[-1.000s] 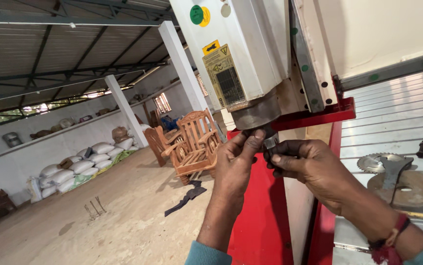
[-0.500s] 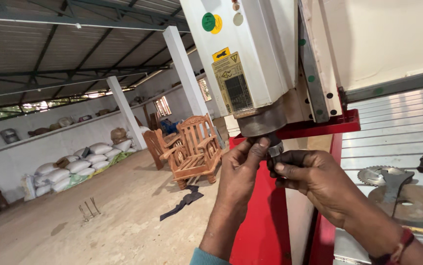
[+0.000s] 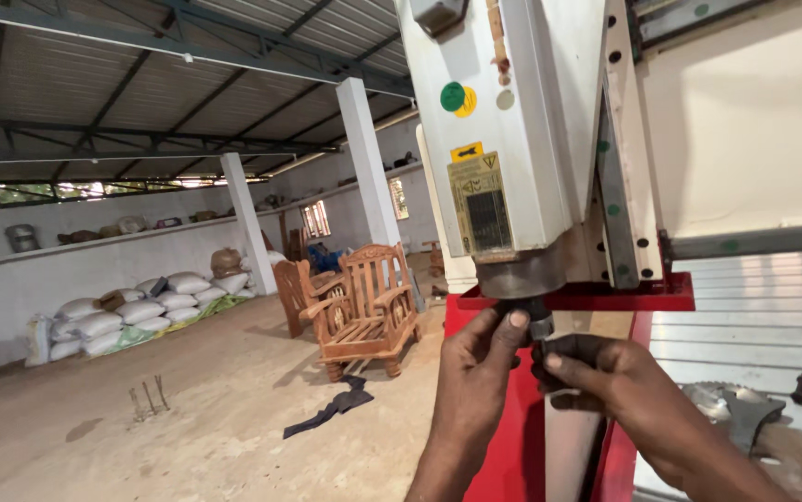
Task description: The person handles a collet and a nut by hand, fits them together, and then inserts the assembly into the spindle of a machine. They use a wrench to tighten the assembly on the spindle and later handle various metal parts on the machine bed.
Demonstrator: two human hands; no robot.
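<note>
Steel collet nut (image 3: pixel 538 323) under spindle (image 3: pixel 512 139): hard, small, prob. greasy. Left hand (image 3: pixel 475 372) pinches it w/ thumb+fingers; right hand (image 3: pixel 605 372) clamped on dark tool (image 3: pixel 563 351) beside it.

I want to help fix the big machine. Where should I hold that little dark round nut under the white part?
Probably grip the dark round nut by its curved sides, coming from below and the front. It hangs under the grey spindle nose of the white machine head, so its top is blocked. The left hand and right hand pinch it that way.
</note>
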